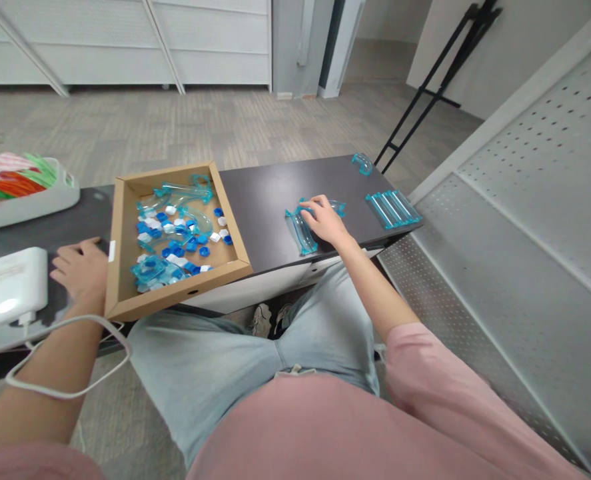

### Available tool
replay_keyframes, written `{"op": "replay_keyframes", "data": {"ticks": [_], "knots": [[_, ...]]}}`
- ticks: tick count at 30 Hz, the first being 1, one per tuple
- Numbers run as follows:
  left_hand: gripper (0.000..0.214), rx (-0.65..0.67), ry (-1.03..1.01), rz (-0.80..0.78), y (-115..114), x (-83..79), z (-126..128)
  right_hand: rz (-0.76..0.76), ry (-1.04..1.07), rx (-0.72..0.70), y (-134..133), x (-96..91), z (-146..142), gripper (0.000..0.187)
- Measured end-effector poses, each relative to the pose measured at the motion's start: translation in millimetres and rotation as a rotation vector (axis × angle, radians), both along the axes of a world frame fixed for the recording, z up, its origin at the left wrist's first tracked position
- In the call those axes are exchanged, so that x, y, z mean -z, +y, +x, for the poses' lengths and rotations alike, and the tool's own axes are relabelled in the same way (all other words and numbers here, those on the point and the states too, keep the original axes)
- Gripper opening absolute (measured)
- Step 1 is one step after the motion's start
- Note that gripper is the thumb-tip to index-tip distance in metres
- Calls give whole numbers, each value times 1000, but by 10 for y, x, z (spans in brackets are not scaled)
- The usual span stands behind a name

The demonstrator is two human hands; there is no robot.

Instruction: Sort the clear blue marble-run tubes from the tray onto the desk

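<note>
My left hand [81, 267] lies on the dark tabletop, fingers apart, between a white charger-like box and the cardboard tray [118, 247]. It holds nothing. My right hand [325, 221] is over a small group of clear blue plastic tube pieces, its fingers stretched out and touching them. One tube piece [302, 233] lies just left of the hand; another curved tube [338, 208] shows behind it, partly covered by the hand. Inside the tray are more curved and straight clear tubes, flat blue pieces, and many blue and white hexagonal bits [204, 251].
Several straight clear tubes [394, 209] lie side by side at the table's right end. A curved tube [362, 164] sits at the far right corner. At left are a white basket [50, 200] of colourful strips and the white box [18, 283], whose cable [120, 337] loops over my left forearm.
</note>
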State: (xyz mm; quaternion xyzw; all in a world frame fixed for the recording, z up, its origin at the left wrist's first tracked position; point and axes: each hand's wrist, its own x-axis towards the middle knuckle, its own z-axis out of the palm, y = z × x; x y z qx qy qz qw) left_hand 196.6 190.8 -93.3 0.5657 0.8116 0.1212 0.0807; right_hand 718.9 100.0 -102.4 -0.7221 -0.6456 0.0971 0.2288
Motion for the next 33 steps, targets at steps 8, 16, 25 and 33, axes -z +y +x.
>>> {"op": "replay_keyframes", "data": {"ticks": [8, 16, 25, 33], "knots": [[71, 10, -34, -45, 19, 3, -38, -36, -30, 58, 158, 36, -204, 43], [66, 12, -10, -17, 19, 21, -42, -4, -64, 121, 233, 119, -185, 57], [74, 9, -77, -27, -66, -96, 74, 26, -214, 178, 178, 93, -54, 68], [74, 35, -50, -30, -51, -60, 37, 50, -190, 65, -75, 132, 127, 40]]}}
